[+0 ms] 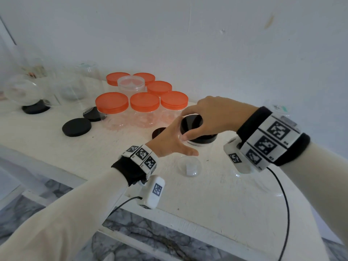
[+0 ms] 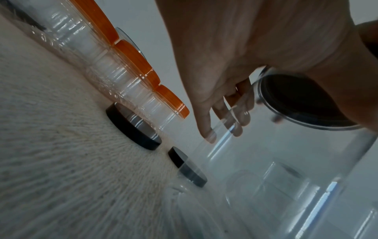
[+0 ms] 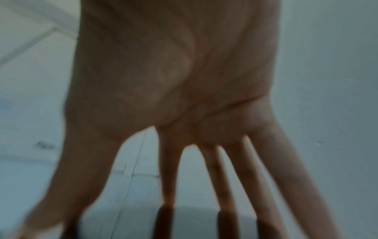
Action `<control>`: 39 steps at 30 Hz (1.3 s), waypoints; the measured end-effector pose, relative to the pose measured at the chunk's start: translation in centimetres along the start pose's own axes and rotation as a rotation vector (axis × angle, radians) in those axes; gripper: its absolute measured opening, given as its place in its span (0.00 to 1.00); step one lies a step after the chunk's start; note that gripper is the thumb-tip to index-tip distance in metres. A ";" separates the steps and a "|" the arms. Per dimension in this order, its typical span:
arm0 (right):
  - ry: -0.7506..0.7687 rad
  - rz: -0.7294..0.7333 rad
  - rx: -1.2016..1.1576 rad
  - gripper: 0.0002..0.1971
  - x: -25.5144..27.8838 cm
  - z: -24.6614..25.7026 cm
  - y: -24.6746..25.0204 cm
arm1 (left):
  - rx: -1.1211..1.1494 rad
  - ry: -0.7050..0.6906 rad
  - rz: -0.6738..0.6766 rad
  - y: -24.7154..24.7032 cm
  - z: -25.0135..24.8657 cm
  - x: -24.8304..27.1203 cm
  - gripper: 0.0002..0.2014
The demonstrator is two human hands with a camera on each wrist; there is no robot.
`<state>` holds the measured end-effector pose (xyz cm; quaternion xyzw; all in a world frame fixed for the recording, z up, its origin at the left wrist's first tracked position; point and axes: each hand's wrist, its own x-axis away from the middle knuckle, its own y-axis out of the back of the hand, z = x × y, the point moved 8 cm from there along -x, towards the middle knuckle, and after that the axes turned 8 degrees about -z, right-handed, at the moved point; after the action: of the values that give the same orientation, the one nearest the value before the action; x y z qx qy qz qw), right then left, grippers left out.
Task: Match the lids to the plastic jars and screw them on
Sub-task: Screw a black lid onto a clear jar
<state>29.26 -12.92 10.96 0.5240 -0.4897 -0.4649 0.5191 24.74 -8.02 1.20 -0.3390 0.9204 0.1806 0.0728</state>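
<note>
A clear plastic jar (image 1: 190, 163) stands on the white table (image 1: 207, 204) at centre. My left hand (image 1: 172, 140) grips its side, thumb in front and fingers behind. My right hand (image 1: 205, 119) comes from above, and its fingertips hold the black lid (image 1: 194, 127) sitting on the jar's mouth. In the left wrist view the fingers (image 2: 227, 119) lie against the clear jar (image 2: 286, 161), with the black lid (image 2: 302, 100) at its top. The right wrist view is blurred. It shows my right hand (image 3: 174, 80) with spread fingers reaching down onto the lid (image 3: 194, 223).
Several orange-lidded jars (image 1: 145, 102) and one clear-lidded jar (image 1: 131, 82) stand behind. Loose black lids (image 1: 76, 127) (image 1: 159, 132) lie nearby. Clear jars stand upside down on black lids (image 1: 35, 108) (image 1: 92, 113) at the left. The table's front edge runs below my forearms.
</note>
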 end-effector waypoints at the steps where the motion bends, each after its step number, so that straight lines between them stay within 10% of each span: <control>1: 0.028 0.103 -0.026 0.33 0.3 0.1 -0.3 | -0.010 -0.007 0.009 -0.1 -0.1 0.0 0.50; 32: 0.043 0.038 -0.145 0.33 0.9 0.3 0.6 | 0.002 -0.028 -0.023 -0.3 -1.4 0.9 0.45; 39: 0.018 0.064 -0.266 0.35 1.3 -0.1 -0.9 | -0.079 0.008 0.145 0.0 -0.9 1.5 0.44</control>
<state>29.51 -14.22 10.13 0.4389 -0.4357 -0.5039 0.6030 23.62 -9.21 1.63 -0.2746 0.9351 0.2201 0.0426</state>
